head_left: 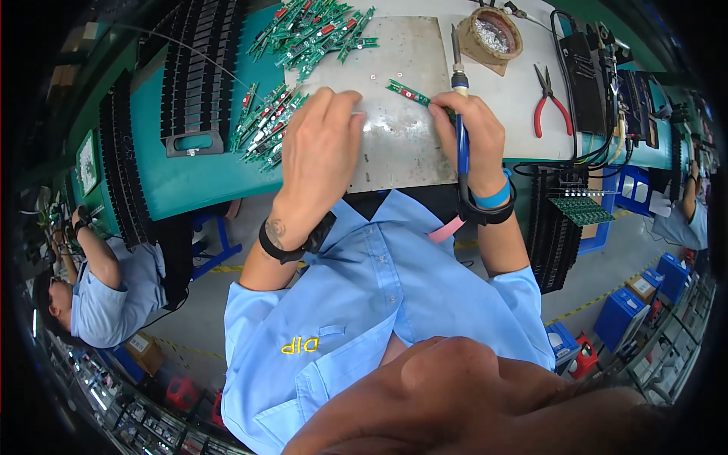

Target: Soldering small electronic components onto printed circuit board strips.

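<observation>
My right hand (479, 136) is wrapped round a soldering iron (463, 144) with a blue handle, its metal tip pointing away from me. The same hand's thumb and fingers are at the near end of a narrow green circuit board (409, 94) with a red part; whether they pinch it I cannot tell. My left hand (322, 140) hovers at the left edge of the metal plate (394, 155), fingers bent, thumb and forefinger apart, nothing visible between them. Next to it lies a heap of similar boards (265, 125). Two tiny round parts (373, 76) rest on the plate.
A larger board pile (318, 34) is at the far side. Back right stand a round pot (491, 36) with silvery bits, red-handled pliers (552, 102) and a cabled black unit (635, 106). Black slotted racks (199, 76) are on the left. A co-worker (114, 280) sits at left.
</observation>
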The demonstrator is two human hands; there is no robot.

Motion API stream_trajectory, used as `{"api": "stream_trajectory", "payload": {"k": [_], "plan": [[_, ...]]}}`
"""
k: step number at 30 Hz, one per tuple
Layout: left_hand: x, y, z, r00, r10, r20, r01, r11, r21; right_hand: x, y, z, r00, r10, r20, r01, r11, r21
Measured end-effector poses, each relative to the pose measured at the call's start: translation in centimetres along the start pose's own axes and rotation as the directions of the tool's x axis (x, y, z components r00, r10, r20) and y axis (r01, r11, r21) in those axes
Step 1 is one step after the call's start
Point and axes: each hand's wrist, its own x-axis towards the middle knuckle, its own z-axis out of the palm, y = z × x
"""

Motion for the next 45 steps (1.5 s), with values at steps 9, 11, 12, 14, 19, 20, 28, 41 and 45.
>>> {"api": "stream_trajectory", "payload": {"k": [9,11,12,14,19,20,28,41,45], "plan": [[-1.2,0.4,2.0,0.996,-0.011,0.088,0.022,0.992,-0.128,-0.2,-0.6,-0.3,1.0,0.006,0.024,-0.005,0.998,-0.055],[-1.1,0.4,2.3,0.997,-0.007,0.076,0.018,0.987,-0.159,-0.4,-0.5,-0.4,0.999,0.016,0.034,-0.014,0.998,-0.055],[-1.0,0.5,2.4,0.997,-0.005,0.073,0.017,0.987,-0.162,-0.4,-0.5,-0.4,0.999,0.023,0.043,-0.02,0.998,-0.052],[-1.0,0.4,2.5,0.998,-0.012,0.066,0.022,0.987,-0.161,-0.4,-0.6,-0.2,0.998,0.026,0.056,-0.024,0.999,-0.04],[-0.9,0.6,2.5,0.998,0.008,0.066,-0.001,0.993,-0.116,-0.5,-0.9,-0.4,0.994,0.068,0.084,-0.071,0.997,0.026],[-1.0,0.7,2.5,0.998,0.026,0.056,-0.02,0.994,-0.107,-0.6,-0.9,-0.4,0.993,0.072,0.092,-0.077,0.996,0.046],[-1.4,0.1,3.0,0.99,0.126,0.059,-0.124,0.992,-0.034,-1.3,0.0,-0.6,0.986,-0.048,0.161,0.012,0.976,0.219],[-6.1,-4.5,-4.5,0.952,-0.178,-0.248,0.219,0.964,0.152,-1.0,-0.6,-0.6,0.998,0.058,0.034,-0.063,0.987,0.15],[-8.2,-3.7,-4.6,0.959,-0.182,-0.216,0.209,0.972,0.109,-1.2,-0.7,-0.3,0.998,0.062,0.014,-0.063,0.987,0.144]]}}
